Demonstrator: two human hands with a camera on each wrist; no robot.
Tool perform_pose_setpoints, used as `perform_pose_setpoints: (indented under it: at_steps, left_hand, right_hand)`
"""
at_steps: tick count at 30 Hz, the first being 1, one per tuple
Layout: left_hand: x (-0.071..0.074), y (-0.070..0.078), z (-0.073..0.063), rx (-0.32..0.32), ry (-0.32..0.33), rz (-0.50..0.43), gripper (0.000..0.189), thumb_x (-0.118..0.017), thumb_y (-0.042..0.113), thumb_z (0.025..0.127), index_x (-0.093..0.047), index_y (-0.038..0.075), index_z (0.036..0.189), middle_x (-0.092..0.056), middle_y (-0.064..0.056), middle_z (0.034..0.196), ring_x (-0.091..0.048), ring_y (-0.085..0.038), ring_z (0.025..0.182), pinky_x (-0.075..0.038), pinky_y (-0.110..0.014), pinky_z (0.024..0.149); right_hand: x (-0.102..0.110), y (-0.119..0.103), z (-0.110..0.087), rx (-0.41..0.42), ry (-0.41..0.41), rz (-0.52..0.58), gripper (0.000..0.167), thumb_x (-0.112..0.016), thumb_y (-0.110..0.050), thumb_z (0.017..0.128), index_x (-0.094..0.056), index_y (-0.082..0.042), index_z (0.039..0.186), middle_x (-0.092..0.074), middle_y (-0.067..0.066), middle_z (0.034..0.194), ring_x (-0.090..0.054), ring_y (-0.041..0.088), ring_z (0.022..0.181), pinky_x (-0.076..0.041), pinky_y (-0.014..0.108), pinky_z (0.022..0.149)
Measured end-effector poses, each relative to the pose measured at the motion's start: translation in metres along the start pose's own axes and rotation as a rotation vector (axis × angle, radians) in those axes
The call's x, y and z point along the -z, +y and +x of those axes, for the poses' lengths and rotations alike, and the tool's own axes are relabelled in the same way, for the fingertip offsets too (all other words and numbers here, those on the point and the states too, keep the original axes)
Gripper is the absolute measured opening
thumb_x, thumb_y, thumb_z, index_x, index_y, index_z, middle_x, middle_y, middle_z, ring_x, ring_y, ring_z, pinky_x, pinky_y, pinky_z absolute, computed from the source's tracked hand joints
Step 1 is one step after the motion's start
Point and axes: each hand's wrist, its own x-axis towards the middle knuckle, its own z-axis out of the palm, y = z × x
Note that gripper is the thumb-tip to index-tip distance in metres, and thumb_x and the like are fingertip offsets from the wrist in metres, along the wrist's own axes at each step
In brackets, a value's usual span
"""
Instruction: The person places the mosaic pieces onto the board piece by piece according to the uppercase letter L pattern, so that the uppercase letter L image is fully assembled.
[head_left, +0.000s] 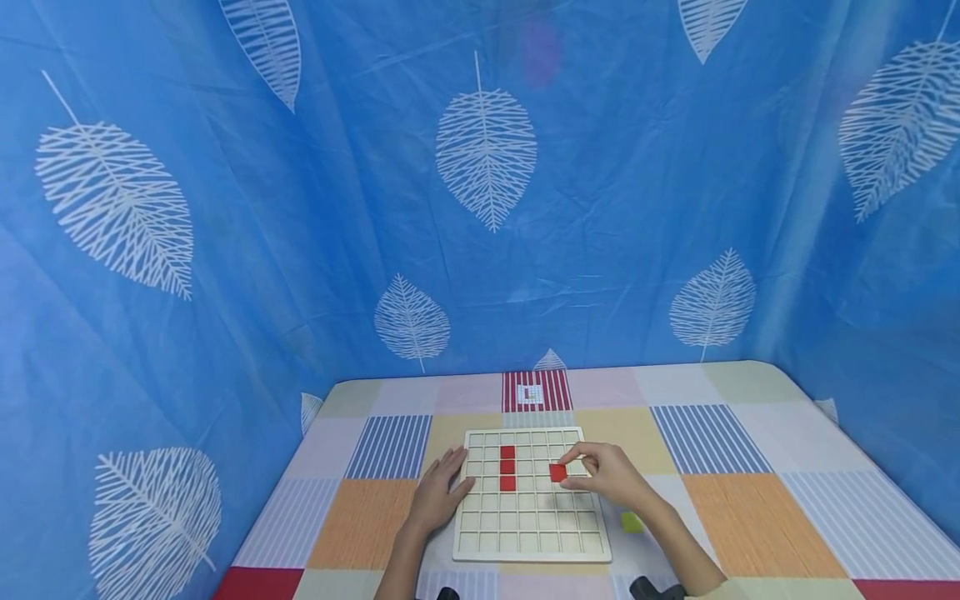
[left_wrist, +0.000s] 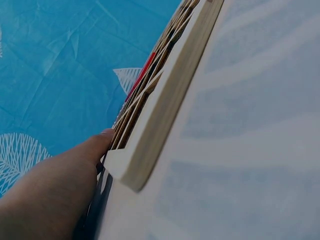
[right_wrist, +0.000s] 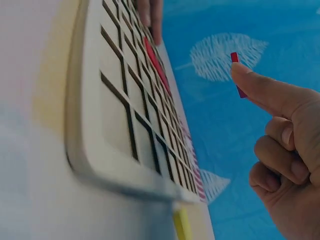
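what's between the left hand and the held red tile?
Three red tiles in a column on the board, bare cells either side. Shows in head view.

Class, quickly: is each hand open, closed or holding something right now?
Left hand: open, touching the left edge of the grid board, holding nothing.
Right hand: holding a red tile, pinched between thumb and finger.

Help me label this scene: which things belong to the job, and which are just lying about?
In the job:
red tile in the right hand
gridded board with three red tiles
yellow-green piece, probably
printed card, perhaps a guide

Just there:
tablecloth
blue backdrop
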Motion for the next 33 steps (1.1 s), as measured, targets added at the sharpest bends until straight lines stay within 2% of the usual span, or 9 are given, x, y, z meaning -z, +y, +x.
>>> perform_pose_setpoints:
  at_steps: [5,10,15,20,26,30,33]
  left_hand:
    - [0.001,0.000,0.000,0.004,-0.002,-0.002,0.055,-0.056,0.036,0.091,-0.046,0.005,0.135,-0.044,-0.009,0.139,-0.033,-0.030,0.132,-0.024,-0.047,0.109]
    - [0.000,-0.002,0.001,-0.008,0.009,-0.001,0.055,-0.056,0.036,0.091,-0.046,0.005,0.135,-0.045,-0.009,0.139,-0.034,-0.030,0.131,-0.024,-0.046,0.109]
    - [-0.001,-0.003,0.000,-0.008,0.009,0.000,0.055,-0.056,0.037,0.091,-0.047,0.006,0.135,-0.045,-0.008,0.139,-0.034,-0.029,0.132,-0.025,-0.046,0.109]
    - [-0.001,-0.002,0.000,-0.001,0.016,-0.010,0.055,-0.057,0.037,0.090,-0.047,0.007,0.135,-0.045,-0.008,0.138,-0.034,-0.029,0.131,-0.026,-0.047,0.109]
    - [-0.001,0.000,0.000,0.008,0.012,-0.016,0.055,-0.057,0.037,0.090,-0.047,0.008,0.135,-0.045,-0.008,0.139,-0.034,-0.030,0.131,-0.026,-0.048,0.108]
    - [0.000,0.000,0.000,0.002,0.012,-0.011,0.055,-0.057,0.036,0.090,-0.047,0.007,0.135,-0.045,-0.008,0.139,-0.034,-0.030,0.131,-0.025,-0.048,0.109]
    - [-0.001,-0.001,0.000,-0.003,0.015,-0.006,0.054,-0.057,0.036,0.090,-0.048,0.007,0.135,-0.046,-0.008,0.138,-0.034,-0.030,0.131,-0.025,-0.047,0.109]
  right_hand:
    - [-0.029,-0.010,0.011,0.002,-0.004,-0.034,0.026,-0.081,-0.023,0.069,-0.070,-0.018,0.091,-0.027,-0.009,0.048,-0.020,0.003,0.045,-0.019,0.017,0.039]
    - [-0.053,-0.016,0.016,0.044,-0.050,-0.141,0.026,-0.080,-0.031,0.070,-0.070,-0.019,0.091,-0.032,-0.011,0.048,-0.023,0.003,0.045,-0.020,0.018,0.038]
    - [-0.069,-0.019,0.016,0.065,-0.087,-0.217,0.025,-0.079,-0.035,0.069,-0.070,-0.021,0.087,-0.047,-0.014,0.059,-0.035,0.002,0.054,-0.031,0.019,0.045]
    - [-0.076,-0.019,0.016,0.049,-0.074,-0.275,0.025,-0.080,-0.036,0.068,-0.069,-0.023,0.086,-0.050,-0.013,0.062,-0.040,0.003,0.058,-0.036,0.021,0.048]
    - [-0.079,-0.018,0.019,0.063,-0.089,-0.295,0.026,-0.080,-0.037,0.067,-0.070,-0.022,0.086,-0.056,-0.013,0.069,-0.045,0.004,0.062,-0.040,0.024,0.053]
    - [-0.080,-0.016,0.020,0.069,-0.100,-0.296,0.027,-0.079,-0.039,0.067,-0.070,-0.023,0.087,-0.058,-0.012,0.071,-0.046,0.004,0.063,-0.041,0.024,0.054]
    - [-0.079,-0.015,0.019,0.063,-0.113,-0.271,0.028,-0.079,-0.038,0.067,-0.069,-0.023,0.089,-0.053,-0.013,0.065,-0.042,0.003,0.059,-0.038,0.022,0.050]
